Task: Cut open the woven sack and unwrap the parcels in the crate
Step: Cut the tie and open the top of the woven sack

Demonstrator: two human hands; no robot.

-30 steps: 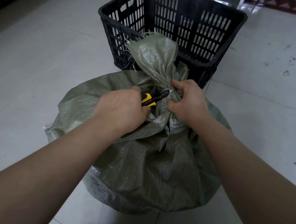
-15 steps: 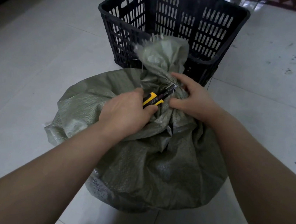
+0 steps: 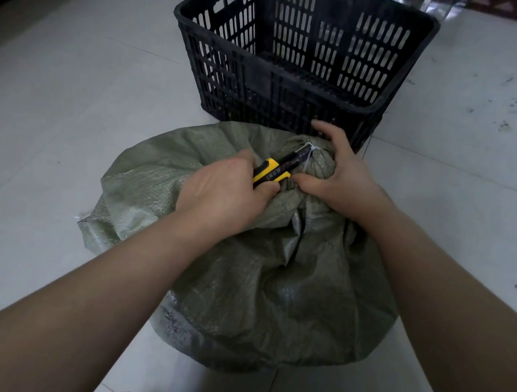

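From my station I see the woven sack (image 3: pixel 270 282) sitting full and round on the tiled floor (image 3: pixel 62 97), just in front of the black crate (image 3: pixel 233 90) and touching its near wall. The right hand (image 3: pixel 344 179) is closed around the bunched neck of the sack, where a white tie (image 3: pixel 313 147) binds it. The left hand (image 3: pixel 220 193) grips a yellow and black utility knife (image 3: pixel 276 170) with the fingers curled around the handle. The front end of the knife points at the tie. I cannot tell if the blade is out or touches it.
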